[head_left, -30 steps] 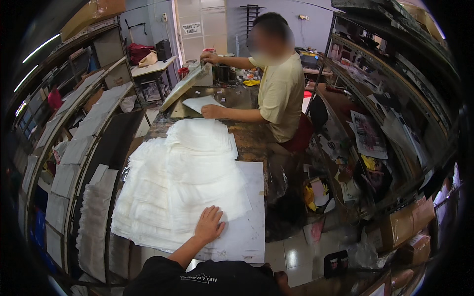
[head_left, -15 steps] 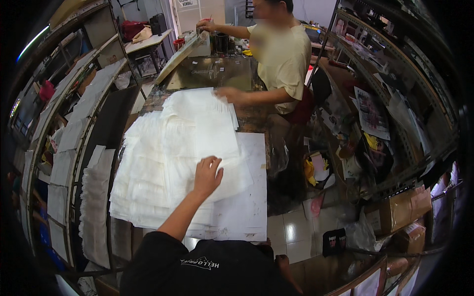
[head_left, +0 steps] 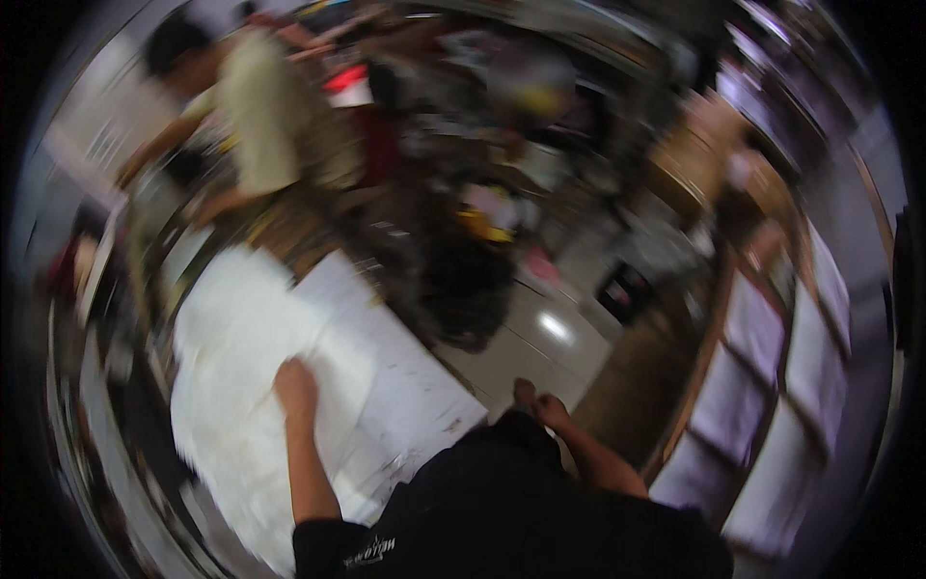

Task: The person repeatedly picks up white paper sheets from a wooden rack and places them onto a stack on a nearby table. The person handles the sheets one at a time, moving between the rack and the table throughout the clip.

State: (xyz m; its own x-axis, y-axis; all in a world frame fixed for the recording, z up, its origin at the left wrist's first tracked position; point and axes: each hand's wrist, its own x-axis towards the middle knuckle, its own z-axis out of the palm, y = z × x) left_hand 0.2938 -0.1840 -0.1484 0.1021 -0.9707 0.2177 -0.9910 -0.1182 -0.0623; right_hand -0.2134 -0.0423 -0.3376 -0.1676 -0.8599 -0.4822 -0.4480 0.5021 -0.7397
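Note:
My left hand [head_left: 296, 388] rests over a wide heap of thin white sheets [head_left: 231, 338], its fingers curled together; whether a sheet is caught in them is hidden. Under the heap's right side lies a larger white board or paper [head_left: 415, 372] with small dark marks. My right hand [head_left: 552, 412] is low beside my body, away from the sheets, above the tiled floor. Its fingers are too small and blurred to read.
Across the table a co-worker in a pale yellow shirt [head_left: 260, 116] reaches toward the sheets' far end. On the right stand racks with white sheets [head_left: 709, 410] and cardboard boxes [head_left: 699, 154]. A black item [head_left: 624, 292] lies near the tiled floor [head_left: 555, 328].
The view has swung to the right, smearing the picture. My left hand has gone from spread fingers to curled ones over the sheets. My right forearm now shows more fully.

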